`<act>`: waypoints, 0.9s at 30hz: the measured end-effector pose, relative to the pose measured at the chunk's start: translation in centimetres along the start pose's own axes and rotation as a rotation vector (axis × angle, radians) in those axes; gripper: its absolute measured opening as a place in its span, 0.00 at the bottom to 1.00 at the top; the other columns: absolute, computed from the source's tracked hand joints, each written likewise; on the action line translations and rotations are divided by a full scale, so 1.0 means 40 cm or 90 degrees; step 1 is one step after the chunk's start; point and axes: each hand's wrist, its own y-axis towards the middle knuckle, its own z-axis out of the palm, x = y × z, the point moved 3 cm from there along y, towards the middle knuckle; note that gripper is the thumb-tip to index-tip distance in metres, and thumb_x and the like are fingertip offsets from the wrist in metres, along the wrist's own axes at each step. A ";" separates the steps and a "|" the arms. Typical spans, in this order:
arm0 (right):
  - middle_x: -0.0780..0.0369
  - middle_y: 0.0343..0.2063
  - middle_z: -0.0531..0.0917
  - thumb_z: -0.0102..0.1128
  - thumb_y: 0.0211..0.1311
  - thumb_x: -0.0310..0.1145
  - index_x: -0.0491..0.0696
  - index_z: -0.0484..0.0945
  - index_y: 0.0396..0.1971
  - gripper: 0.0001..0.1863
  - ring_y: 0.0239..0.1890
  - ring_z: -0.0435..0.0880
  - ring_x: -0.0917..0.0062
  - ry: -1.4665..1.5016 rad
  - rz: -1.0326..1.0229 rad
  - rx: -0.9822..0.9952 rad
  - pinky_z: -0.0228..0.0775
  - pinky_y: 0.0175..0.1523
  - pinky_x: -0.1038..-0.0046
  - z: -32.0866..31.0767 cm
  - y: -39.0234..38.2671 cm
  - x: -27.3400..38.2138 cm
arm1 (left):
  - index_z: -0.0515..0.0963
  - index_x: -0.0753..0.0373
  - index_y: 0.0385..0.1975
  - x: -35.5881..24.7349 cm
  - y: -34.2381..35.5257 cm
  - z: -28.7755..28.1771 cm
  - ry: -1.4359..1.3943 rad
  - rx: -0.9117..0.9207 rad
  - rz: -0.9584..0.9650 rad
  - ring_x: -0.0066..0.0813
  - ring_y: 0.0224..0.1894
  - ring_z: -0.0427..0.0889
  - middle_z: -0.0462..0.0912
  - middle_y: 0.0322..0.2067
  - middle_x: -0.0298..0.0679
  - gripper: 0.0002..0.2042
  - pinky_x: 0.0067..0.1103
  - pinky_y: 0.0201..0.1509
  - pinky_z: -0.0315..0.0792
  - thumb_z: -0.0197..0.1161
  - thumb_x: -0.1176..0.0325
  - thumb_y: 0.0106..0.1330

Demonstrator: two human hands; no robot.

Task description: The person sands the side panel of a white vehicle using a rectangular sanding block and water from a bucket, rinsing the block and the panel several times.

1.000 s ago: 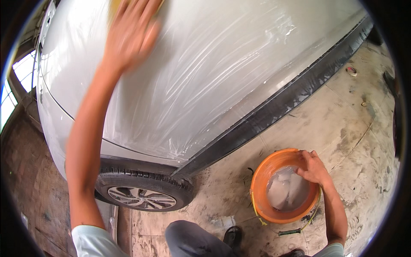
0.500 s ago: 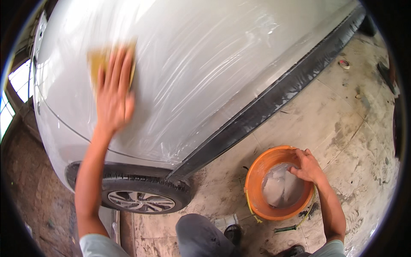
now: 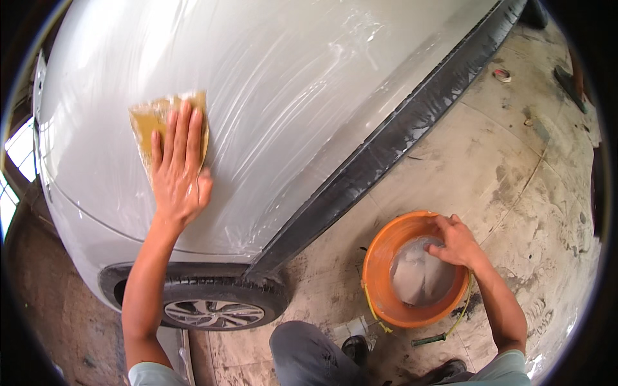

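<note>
My left hand [image 3: 180, 180] lies stretched over a yellow-brown sheet of sandpaper [image 3: 153, 122], holding it against the pale silver car panel [image 3: 277, 128]. Wet, whitish streaks cover the panel, and milky residue lines the sheet's far edge. At the lower right, my right hand [image 3: 458, 243] grips the rim of an orange bucket [image 3: 380, 283], thumb on the inner side. Cloudy greyish water [image 3: 421, 273] fills the bottom of the bucket, with a pale shape in it that I cannot make out.
A black sill trim [image 3: 386, 151] runs diagonally along the car's lower edge. The wheel [image 3: 215, 312] is close to my knee [image 3: 309, 350]. The bucket's handle [image 3: 429, 340] hangs down toward my shoes. A tape roll [image 3: 502, 75] lies on the stained floor [image 3: 476, 161].
My left hand and the sandpaper have slid nearer to me, toward the wheel, and their blur is gone. The view has shifted slightly. My right hand stays on the bucket rim.
</note>
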 end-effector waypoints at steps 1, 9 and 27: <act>0.54 0.38 0.82 0.68 0.45 0.42 0.45 0.71 0.52 0.32 0.47 0.74 0.58 -0.009 0.012 0.008 0.71 0.53 0.61 0.006 0.008 0.008 | 0.55 0.61 0.70 -0.009 0.075 -0.007 0.013 -0.026 0.004 0.37 0.74 0.50 0.55 0.71 0.42 0.37 0.37 0.75 0.41 0.44 0.63 0.53; 0.55 0.37 0.83 0.68 0.45 0.43 0.45 0.71 0.51 0.32 0.47 0.75 0.59 0.010 0.063 -0.014 0.71 0.53 0.61 -0.038 -0.011 -0.023 | 0.58 0.62 0.68 -0.067 0.118 0.017 -0.030 0.001 0.044 0.38 0.72 0.54 0.59 0.69 0.44 0.33 0.39 0.74 0.41 0.45 0.57 0.60; 0.54 0.46 0.80 0.67 0.46 0.47 0.47 0.70 0.53 0.34 0.50 0.74 0.60 -0.088 0.060 0.052 0.69 0.55 0.60 0.016 0.013 0.026 | 0.53 0.62 0.71 -0.124 -0.104 0.050 -0.045 0.161 -0.008 0.36 0.75 0.47 0.52 0.72 0.41 0.36 0.39 0.75 0.32 0.39 0.56 0.59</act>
